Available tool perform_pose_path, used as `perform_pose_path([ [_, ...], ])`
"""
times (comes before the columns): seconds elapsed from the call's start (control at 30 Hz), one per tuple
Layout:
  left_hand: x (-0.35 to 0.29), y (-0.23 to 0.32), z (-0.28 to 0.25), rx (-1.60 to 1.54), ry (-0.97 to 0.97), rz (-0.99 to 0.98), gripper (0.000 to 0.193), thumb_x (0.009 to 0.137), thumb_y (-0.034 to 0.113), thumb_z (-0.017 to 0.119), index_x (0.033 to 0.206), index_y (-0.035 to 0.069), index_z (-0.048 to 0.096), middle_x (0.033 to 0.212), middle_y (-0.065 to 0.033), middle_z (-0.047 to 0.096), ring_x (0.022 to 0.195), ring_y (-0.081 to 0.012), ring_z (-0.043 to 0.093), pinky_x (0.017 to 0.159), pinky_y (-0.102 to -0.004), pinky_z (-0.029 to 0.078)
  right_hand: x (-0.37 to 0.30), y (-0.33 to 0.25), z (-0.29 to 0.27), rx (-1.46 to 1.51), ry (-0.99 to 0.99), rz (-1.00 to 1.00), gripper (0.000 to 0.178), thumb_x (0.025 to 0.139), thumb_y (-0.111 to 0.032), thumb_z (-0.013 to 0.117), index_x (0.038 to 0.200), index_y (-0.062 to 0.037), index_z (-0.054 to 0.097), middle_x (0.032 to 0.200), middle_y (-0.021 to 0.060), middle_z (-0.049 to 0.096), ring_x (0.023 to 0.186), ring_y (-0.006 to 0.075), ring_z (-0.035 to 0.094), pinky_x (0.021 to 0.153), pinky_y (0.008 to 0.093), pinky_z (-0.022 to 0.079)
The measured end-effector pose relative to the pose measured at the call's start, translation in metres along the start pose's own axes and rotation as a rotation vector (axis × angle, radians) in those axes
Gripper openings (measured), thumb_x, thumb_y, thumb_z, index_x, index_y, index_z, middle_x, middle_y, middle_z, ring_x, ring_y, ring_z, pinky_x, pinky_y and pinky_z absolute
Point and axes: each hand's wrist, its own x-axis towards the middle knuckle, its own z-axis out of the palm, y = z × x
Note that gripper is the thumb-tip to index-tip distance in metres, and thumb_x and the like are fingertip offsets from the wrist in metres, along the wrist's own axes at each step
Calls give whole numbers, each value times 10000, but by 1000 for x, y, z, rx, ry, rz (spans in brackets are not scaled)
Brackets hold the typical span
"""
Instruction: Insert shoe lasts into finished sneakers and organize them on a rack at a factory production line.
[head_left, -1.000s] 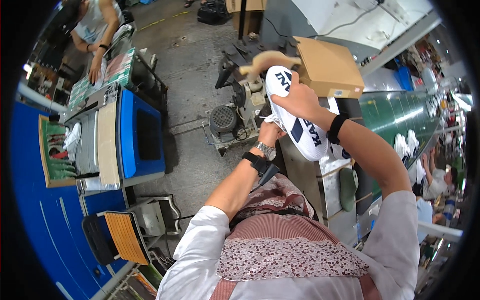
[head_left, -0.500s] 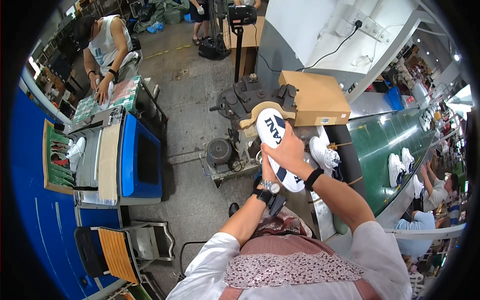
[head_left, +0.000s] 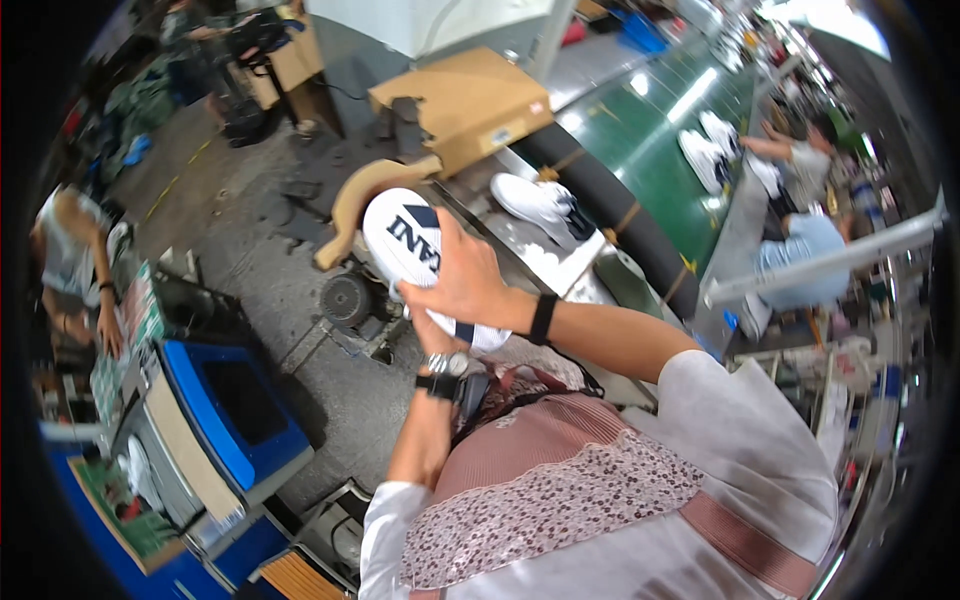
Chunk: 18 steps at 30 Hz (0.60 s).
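A white shoe (head_left: 392, 242) is in front of me, its white sole with dark patches and lettering turned up toward me. My right hand (head_left: 462, 272) is closed across the middle of the shoe, thumb reaching over the sole. Beneath it, my left hand (head_left: 434, 332) grips the shoe from the lower side, most of its fingers hidden behind it. Just beyond the toe is a curved tan pad (head_left: 372, 195) on a dark machine. Another white sneaker (head_left: 540, 208) with a dark heel stands on the ledge to the right.
A cardboard box (head_left: 465, 105) sits behind the machine. To the right runs a green conveyor (head_left: 640, 150) carrying white sneakers (head_left: 703, 160), with people seated on its far side. A blue cabinet (head_left: 235, 410) stands on the left, near another worker (head_left: 80, 250). A motor (head_left: 347, 298) is low by the machine.
My view has turned to the right, so the surroundings are shifted and tilted in the picture. Both hands still hold the shoe, sole up.
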Motion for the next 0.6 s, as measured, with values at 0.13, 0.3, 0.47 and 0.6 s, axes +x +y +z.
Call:
perform_pose_path([
  [0.13,-43,21,-65,129,-205,-261,865,919,605,645,1441,-53,437,1398,-166,568,1239,-296,588,1056,-423,479,-65,55,-13,901,-257,332,794,941,-402,680,1484,44,310,1327,204,600,1114,300,652,957,429,507],
  [0.3,-84,91,-121,643,-28,-347,690,896,408,688,1344,-93,530,1268,-160,646,1111,-260,656,959,-382,535,-25,77,23,1450,-351,888,794,983,-620,514,1507,-43,362,1429,153,540,1305,248,525,1051,440,456],
  [0.47,-137,144,-150,893,-103,-504,506,771,180,802,1205,-17,634,1093,-99,703,984,-214,684,862,-347,561,8,37,66,1714,-456,778,524,904,-420,698,1237,-25,614,1161,126,677,1025,224,657,864,378,550],
  [0.6,-139,131,-137,1285,-34,-352,616,704,185,923,1197,1,603,1086,-74,691,953,-179,668,830,-322,553,-15,51,9,1643,-499,534,799,811,-340,778,1448,-8,428,1325,152,567,1169,233,583,977,340,493],
])
